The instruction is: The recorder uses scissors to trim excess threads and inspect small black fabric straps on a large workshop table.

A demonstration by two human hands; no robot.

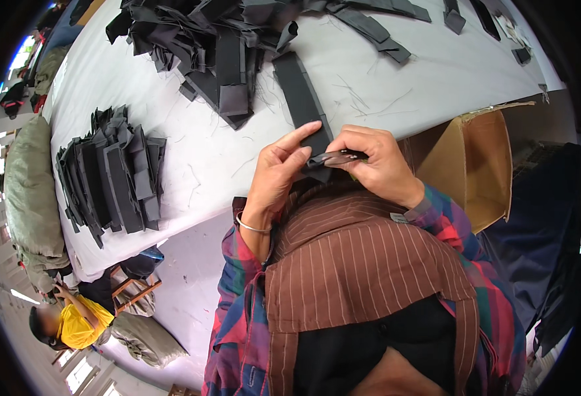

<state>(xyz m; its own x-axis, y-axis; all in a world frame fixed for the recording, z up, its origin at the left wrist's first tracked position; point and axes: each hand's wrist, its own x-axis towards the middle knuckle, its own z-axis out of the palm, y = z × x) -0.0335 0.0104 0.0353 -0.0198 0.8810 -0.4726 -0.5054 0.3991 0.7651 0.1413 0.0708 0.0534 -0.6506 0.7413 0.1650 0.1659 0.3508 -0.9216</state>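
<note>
A dark grey fabric strip (299,89) lies over the table's near edge, its near end raised and partly covered by my fingers. My left hand (276,168) pinches that end, the index finger stretched along the cloth and the thumb close by. In my right hand (375,158) is a small pair of metal thread snips (338,157), gripped with the blades pointing left. The blade tips are at the strip's near end, beside my left thumb; whether they touch the cloth I cannot tell.
A loose heap of dark strips (231,66) covers the far table; a neater stack (112,175) stands at left. More strips (373,33) lie far right. Loose threads litter the white tabletop (198,152). An open cardboard box (468,165) stands right. A person in yellow (83,323) sits lower left.
</note>
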